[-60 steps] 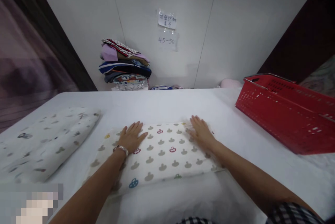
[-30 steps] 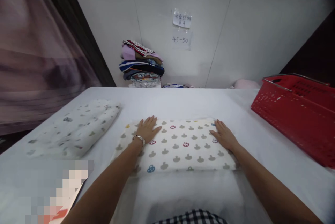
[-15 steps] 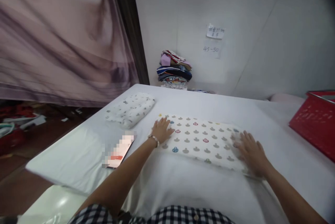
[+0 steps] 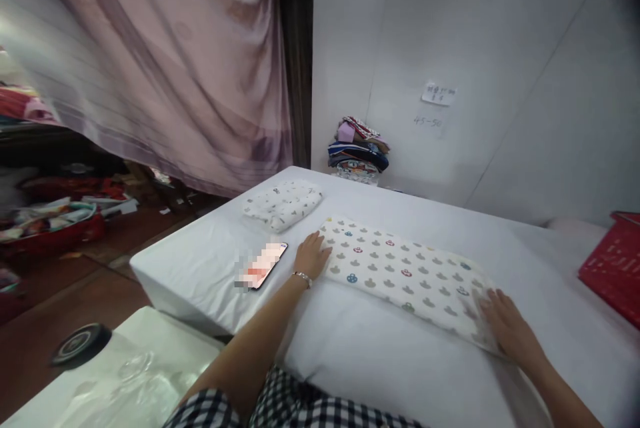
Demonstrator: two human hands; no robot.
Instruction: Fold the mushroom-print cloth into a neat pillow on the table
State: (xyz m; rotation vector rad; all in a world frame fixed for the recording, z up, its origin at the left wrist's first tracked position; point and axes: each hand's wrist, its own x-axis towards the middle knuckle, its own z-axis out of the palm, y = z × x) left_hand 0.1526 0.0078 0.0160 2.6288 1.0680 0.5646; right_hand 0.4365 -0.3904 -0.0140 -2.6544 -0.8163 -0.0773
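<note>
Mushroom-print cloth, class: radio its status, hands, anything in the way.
Left hand, right hand at opposite ends of mushroom-print cloth. Cloth lying flat. Phone apart, to the left.

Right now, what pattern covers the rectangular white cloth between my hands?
The cloth has mostly greyish mushrooms; head view.

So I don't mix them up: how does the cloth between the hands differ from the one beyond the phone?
The mushroom-print cloth is a flat, long strip; the other cloth, a shorter, puffier bundle. The mushroom-print cloth's motifs run in rows; the other cloth's look scattered. Both have a whitish ground and lie on the white table.
</note>
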